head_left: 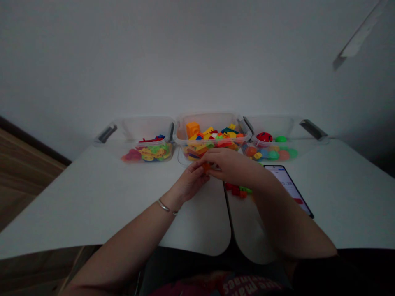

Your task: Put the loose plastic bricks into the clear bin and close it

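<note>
Piece (206, 167), orange, between both hands (191, 179) (230, 164), long axis unclear

silver bangle (163, 206), black sleeve (324, 276)

Along the far edge of the table (123, 197) there are three clear boxes: one left box (145, 123), one middle box (212, 119) and one right box (274, 122). The right box has at least five round toys (264, 137); the bricks (193, 128) in the middle box overlap too much for counting. One phone (285, 181) lies toward the right edge. Two hands, left hand (193, 181) and right hand (228, 162), share at least one orange piece (206, 167).
</note>
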Available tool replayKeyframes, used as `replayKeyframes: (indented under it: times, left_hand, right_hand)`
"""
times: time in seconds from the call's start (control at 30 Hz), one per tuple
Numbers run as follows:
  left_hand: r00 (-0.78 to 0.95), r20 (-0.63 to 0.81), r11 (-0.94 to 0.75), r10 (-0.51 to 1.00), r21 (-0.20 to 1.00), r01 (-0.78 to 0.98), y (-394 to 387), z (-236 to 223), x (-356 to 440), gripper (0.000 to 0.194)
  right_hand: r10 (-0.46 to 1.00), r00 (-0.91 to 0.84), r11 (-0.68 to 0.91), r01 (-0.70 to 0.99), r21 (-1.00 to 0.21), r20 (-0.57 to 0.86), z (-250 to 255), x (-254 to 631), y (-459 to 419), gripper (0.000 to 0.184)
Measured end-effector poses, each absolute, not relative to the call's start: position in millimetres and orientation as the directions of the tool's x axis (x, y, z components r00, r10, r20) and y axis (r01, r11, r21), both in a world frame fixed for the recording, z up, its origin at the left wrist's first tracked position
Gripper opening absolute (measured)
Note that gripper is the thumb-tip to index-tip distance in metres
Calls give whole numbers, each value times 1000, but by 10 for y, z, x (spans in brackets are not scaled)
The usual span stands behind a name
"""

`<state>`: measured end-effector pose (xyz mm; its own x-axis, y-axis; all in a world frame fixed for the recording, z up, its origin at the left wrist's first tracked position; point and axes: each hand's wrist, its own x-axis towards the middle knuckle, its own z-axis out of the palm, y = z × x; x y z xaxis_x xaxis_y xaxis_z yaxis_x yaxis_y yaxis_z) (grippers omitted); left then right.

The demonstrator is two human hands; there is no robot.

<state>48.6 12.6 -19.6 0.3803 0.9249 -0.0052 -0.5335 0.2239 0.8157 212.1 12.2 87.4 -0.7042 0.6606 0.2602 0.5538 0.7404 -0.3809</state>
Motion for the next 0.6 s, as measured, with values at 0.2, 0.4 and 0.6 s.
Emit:
replayKeyframes:
  times: [0.2, 0.4, 0.6]
  left_hand:
    - [367, -31, 268, 930, 742, -614, 112, -123, 495, 47]
    - [311, -122, 295, 942, 742, -602, 90, -89, 486, 31]
    - [289, -125, 280, 949, 754, -594, 73, -60, 485, 34]
  right_hand:
    - [640, -700, 758, 510, -406, 317, 832, 2126, 184, 22]
    - [647, -458, 744, 554, -374, 609, 799, 2189, 304, 26]
    - [601, -277, 671, 684, -285, 750, 697, 2274, 482, 34]
